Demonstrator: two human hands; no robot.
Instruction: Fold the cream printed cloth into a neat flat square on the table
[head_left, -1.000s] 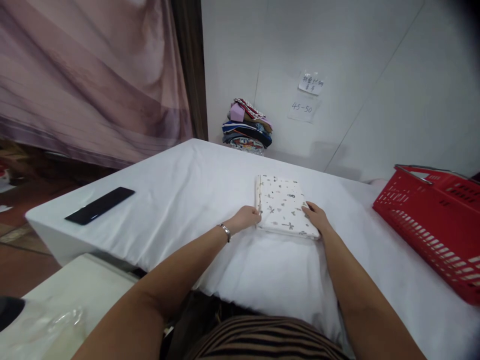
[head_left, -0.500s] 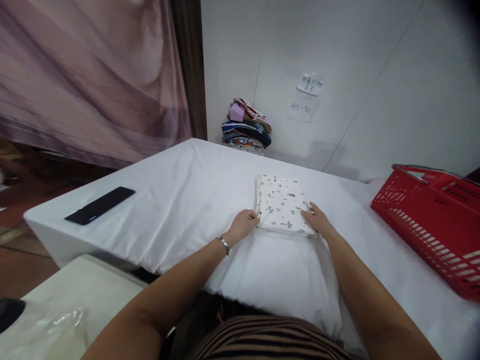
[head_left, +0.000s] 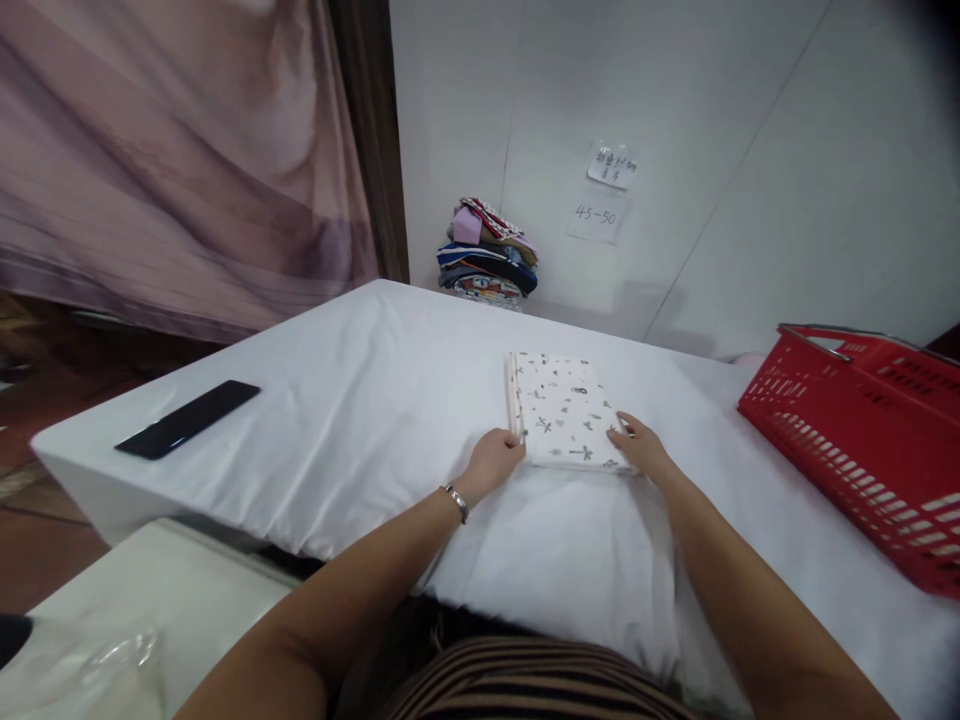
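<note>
A folded white cloth [head_left: 566, 410] with small printed plant shapes lies flat on the white-covered table [head_left: 420, 360]. At its lower left corner, my left hand [head_left: 496, 458] pinches the edge between thumb and fingers, a silver bracelet on the wrist. My right hand [head_left: 639, 442] is at the lower right edge, thumb and fingers closed round the cloth's side.
On the left of the table lies a black flat device [head_left: 189, 418]. A red basket [head_left: 862, 440] stands at the right. Behind the table is a stack of folded clothes [head_left: 487, 255]. A pale surface [head_left: 180, 600] with clear plastic sits at lower left.
My left hand has moved slightly right and down along the cloth's left edge. My right hand stays at the right edge. The whole view has shifted a little.
</note>
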